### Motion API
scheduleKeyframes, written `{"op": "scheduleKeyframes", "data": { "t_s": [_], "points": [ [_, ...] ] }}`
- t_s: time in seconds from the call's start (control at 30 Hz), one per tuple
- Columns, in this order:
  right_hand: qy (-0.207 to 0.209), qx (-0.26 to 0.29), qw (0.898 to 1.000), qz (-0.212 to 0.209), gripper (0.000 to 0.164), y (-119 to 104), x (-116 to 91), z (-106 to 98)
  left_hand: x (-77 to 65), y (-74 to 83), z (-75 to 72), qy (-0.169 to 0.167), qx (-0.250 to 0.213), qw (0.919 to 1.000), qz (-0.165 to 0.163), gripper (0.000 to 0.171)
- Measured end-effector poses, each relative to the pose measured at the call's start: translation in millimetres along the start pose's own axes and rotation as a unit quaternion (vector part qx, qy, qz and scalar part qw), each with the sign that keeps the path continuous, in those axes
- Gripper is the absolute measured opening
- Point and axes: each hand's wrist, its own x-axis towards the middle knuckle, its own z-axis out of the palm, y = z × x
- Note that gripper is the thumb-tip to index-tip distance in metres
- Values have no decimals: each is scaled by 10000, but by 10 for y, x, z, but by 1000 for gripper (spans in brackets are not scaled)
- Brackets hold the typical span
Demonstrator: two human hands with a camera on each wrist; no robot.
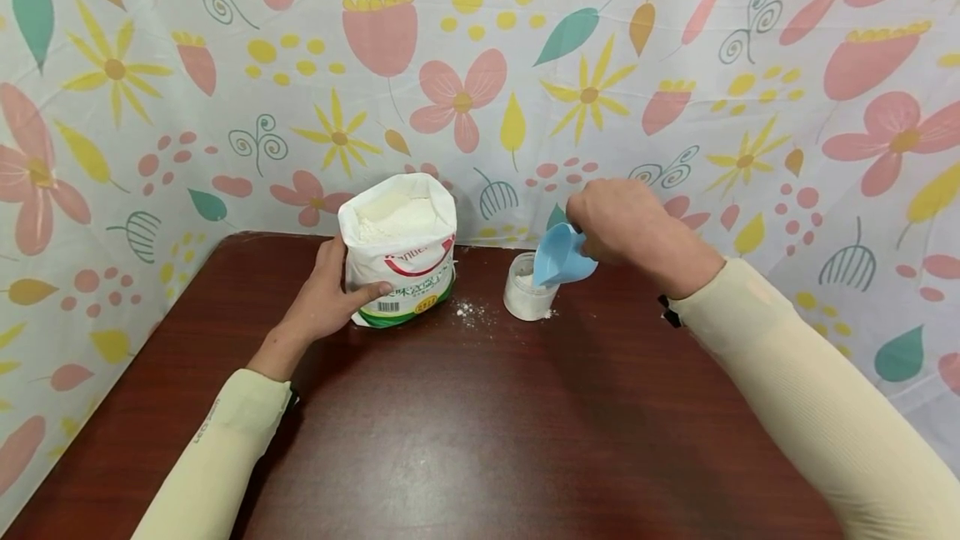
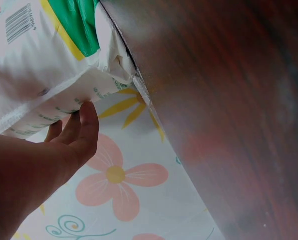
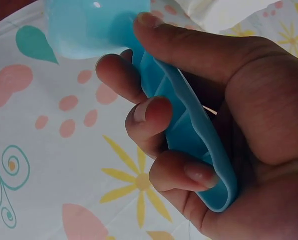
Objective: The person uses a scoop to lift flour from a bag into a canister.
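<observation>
My right hand (image 1: 622, 219) grips the handle of a light blue plastic scoop (image 1: 561, 257), its fingers curled round it in the right wrist view. The scoop is tilted with its lip over the mouth of a small clear jar (image 1: 529, 307), which holds white powder. An upright white flour bag (image 1: 401, 261) stands left of the jar, its top open and white flour showing inside. My left hand (image 1: 324, 294) holds the bag's left side, thumb across the front and fingers along the side. In the left wrist view, fingertips press against the bag's side (image 2: 64, 107).
Spilled white powder (image 1: 471, 312) lies on the dark wooden table (image 1: 450, 432) between bag and jar, with a little at the jar's base. A flower-patterned curtain (image 1: 457, 40) hangs right behind the table's back edge and along its left side.
</observation>
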Motion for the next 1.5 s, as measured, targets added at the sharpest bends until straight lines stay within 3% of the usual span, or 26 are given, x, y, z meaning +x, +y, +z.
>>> {"op": "scheduleKeyframes", "data": {
  "t_s": [0.27, 0.5, 0.63, 1.0, 1.5],
  "points": [
    [164, 167, 9997, 50, 21, 39, -48, -36, -4, 8, -6, -4, 15, 10000, -9, 106],
    [309, 436, 9986, 36, 9, 91, -88, -109, -5, 15, -9, -10, -9, 10000, 38, 104],
    [468, 488, 9977, -32, 5, 119, -109, -180, -8, 23, -16, -25, 10, 9999, -98, 106],
    [729, 809, 9939, -196, 5, 132, -152, -350, -17, 21, -9, -4, -7, 10000, 45, 107],
    [1407, 1130, 9824, -491, 7, 46, -100, -516, -10, -7, 7, 24, -33, 10000, 65, 106]
  ]
}}
